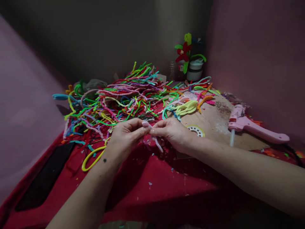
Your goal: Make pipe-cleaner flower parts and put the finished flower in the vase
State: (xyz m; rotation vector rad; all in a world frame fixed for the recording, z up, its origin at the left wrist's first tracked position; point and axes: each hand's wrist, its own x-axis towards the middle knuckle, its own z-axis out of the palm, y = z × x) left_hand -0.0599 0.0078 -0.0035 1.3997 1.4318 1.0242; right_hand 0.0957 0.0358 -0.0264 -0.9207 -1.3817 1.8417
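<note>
Between my two hands is a pale pink pipe cleaner [157,143], with its free end hanging down toward the red cloth. My left hand [128,135] is closed, thumb and fingers pinching the upper part, where a short piece sticks up as if folded over. My right hand [170,132] also pinches it, just to the right, with the fingertips of both hands nearly touching. Behind the hands spreads a large tangled heap of coloured pipe cleaners [128,90]. A yellow loop [87,162] lies beside my left wrist.
A pink glue gun [257,127] rests at the right on a brown board [209,122], near a white ring-shaped spool [196,131]. A black flat object [46,178] lies at the left. At the back, a red pipe-cleaner flower [183,52] stands by a lidded jar [195,70].
</note>
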